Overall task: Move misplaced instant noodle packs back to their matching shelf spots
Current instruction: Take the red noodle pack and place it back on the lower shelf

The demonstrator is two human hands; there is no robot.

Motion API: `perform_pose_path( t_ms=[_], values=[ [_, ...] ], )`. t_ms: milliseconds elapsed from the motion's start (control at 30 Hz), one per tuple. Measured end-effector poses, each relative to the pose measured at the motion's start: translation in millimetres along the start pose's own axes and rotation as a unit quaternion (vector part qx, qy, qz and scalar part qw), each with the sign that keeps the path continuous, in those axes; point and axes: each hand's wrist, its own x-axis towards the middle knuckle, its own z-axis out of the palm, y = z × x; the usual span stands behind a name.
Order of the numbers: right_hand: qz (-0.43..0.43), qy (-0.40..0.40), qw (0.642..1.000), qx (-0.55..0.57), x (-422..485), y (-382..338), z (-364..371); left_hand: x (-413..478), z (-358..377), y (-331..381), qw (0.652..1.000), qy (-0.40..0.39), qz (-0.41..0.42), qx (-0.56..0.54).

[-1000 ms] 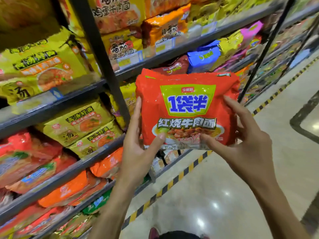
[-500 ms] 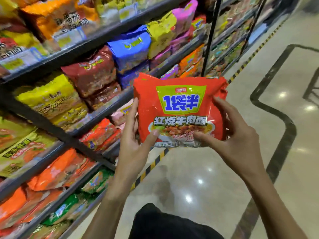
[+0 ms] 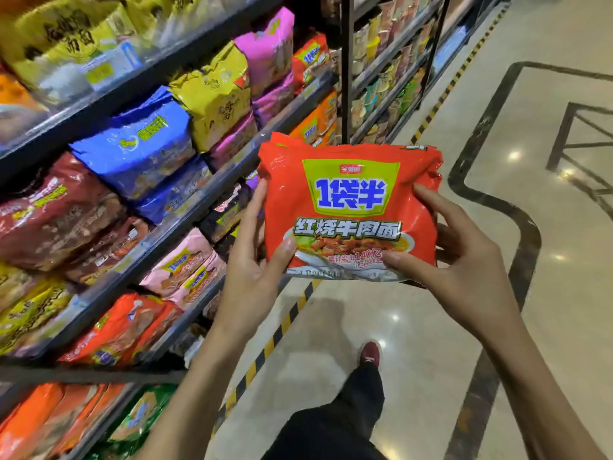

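I hold a red instant noodle multipack (image 3: 348,207) with a green label and blue lettering upright in front of me, over the aisle floor. My left hand (image 3: 252,260) grips its lower left edge, thumb on the front. My right hand (image 3: 454,254) grips its lower right edge, thumb on the front and fingers behind. Red packs with the same green-and-blue label (image 3: 310,58) stand at the far end of the middle shelf, beside pink packs (image 3: 268,44). More red packs (image 3: 122,330) lie on a lower shelf at left.
Dark metal shelves (image 3: 185,227) run along the left, stacked with blue (image 3: 139,141), yellow (image 3: 215,94), dark red (image 3: 49,214) and light pink packs (image 3: 182,263). A black upright post (image 3: 346,68) divides them from cup noodle shelves (image 3: 384,71). Polished floor with a yellow-black stripe (image 3: 282,327) lies right.
I have walked along the aisle; the shelves have slid past to the left, bringing blue, pink and far red packs nearer. Both hands keep the same hold on the red pack.
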Motion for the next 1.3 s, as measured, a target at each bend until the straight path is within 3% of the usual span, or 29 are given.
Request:
perform_pose_path(
  t_ms=[300, 533, 833, 967, 1300],
  values=[
    [0.022, 0.018, 0.999, -0.021, 153, 53, -78, 167, 95, -21, 1.000, -0.018, -0.007, -0.016],
    [0.010, -0.014, 0.999, -0.038, 265, 85, -112, 262, 141, -37, 1.000, -0.002, -0.027, -0.016],
    [-0.015, -0.149, 0.986, -0.077, 418, 153, -150, 365, 210, -69, 0.992, 0.097, -0.073, -0.020],
    [-0.040, -0.243, 0.960, -0.132, 498, 189, -168, 412, 241, -88, 0.979, 0.161, -0.124, -0.006],
    [-0.065, -0.420, 0.896, -0.130, 648, 262, -163, 471, 318, -133, 0.951, 0.256, -0.174, 0.025]
  ],
)
